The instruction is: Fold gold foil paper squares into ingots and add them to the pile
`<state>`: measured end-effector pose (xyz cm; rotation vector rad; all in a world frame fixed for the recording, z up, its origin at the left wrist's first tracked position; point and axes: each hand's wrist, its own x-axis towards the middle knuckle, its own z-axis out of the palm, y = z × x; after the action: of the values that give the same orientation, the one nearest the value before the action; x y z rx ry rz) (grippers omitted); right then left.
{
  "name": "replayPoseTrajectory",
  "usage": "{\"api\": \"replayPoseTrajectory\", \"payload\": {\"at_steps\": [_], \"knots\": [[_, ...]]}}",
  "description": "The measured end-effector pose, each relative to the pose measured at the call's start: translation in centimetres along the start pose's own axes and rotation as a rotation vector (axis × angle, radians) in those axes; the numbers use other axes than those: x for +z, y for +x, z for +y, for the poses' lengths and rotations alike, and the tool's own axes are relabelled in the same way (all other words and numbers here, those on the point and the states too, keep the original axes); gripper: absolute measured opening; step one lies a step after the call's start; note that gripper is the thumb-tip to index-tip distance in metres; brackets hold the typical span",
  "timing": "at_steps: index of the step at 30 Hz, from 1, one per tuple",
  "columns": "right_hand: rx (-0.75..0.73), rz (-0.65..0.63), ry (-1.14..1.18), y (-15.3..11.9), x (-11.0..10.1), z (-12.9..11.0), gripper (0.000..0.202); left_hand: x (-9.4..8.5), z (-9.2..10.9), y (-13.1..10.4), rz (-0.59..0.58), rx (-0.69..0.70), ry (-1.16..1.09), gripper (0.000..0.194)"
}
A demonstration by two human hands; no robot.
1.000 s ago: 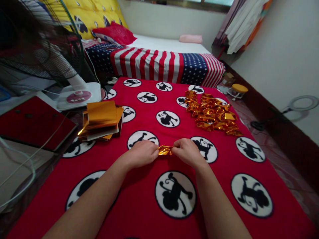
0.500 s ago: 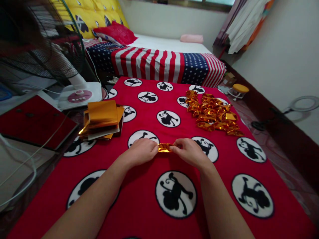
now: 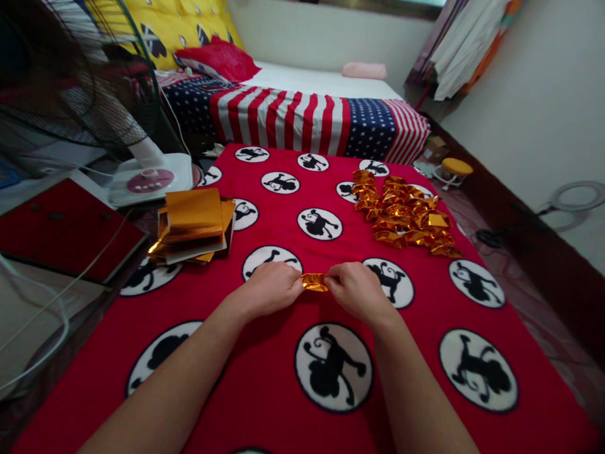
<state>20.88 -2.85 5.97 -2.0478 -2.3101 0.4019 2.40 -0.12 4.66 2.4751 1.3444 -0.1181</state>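
A small folded gold foil paper (image 3: 314,282) is stretched between my two hands, just above the red cloth. My left hand (image 3: 273,287) pinches its left end, and my right hand (image 3: 357,290) pinches the right end. Both ends are hidden by the curled fingers. At the left lies a stack of square gold foil sheets (image 3: 195,214), some with pale backs. To the right, several folded gold foil pieces (image 3: 401,211) sit in a loose heap, apart from my hands.
The red cloth (image 3: 278,221) with monkey prints covers the surface under my hands. A fan (image 3: 151,176) stands at the left, close to a red panel (image 3: 66,221). Beyond the far edge is a bed (image 3: 302,120). On the right floor are a yellow-topped stool (image 3: 456,167) and a ring-shaped stand (image 3: 576,197).
My hands have shifted very slightly, and the right fingers have curled further round the folded foil paper's end. The stack and the heap have stayed put.
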Motion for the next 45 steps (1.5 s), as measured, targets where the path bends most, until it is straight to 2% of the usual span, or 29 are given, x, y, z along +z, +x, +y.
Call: {"api": "replayPoseTrajectory", "payload": {"at_steps": [9, 14, 18, 27, 31, 36, 42, 45], "knots": [[0.078, -0.015, -0.023, 0.2, 0.3, 0.0, 0.026, 0.1, -0.5, 0.0, 0.023, 0.024, -0.031, 0.04], [0.009, 0.022, -0.048, -0.1, 0.3, -0.5, 0.026, 0.0, -0.6, 0.2, 0.051, -0.01, -0.149, 0.039], [0.014, 0.025, -0.047, -0.1, 0.5, -0.7, 0.026, -0.1, -0.8, 0.2, 0.01, 0.047, -0.24, 0.039], [-0.016, 0.043, 0.044, 0.0, 0.6, -0.5, 0.025, 0.0, -0.9, 0.0, 0.018, 0.038, -0.167, 0.036], [0.024, 0.057, 0.031, 0.1, 0.8, -0.5, 0.025, 0.2, -0.9, 0.2, 0.023, 0.061, -0.237, 0.035], [-0.026, 0.049, 0.035, -0.1, 0.5, -0.4, 0.024, 0.3, -1.2, 0.5, 0.05, 0.012, -0.379, 0.036], [0.023, 0.094, 0.097, 0.1, 0.9, -0.3, 0.026, 0.4, -1.3, 0.4, -0.001, 0.122, -0.469, 0.035], [-0.014, 0.094, 0.126, 0.1, 0.8, -0.2, 0.024, 0.6, -1.3, 0.5, 0.041, 0.057, -0.426, 0.035]]}}
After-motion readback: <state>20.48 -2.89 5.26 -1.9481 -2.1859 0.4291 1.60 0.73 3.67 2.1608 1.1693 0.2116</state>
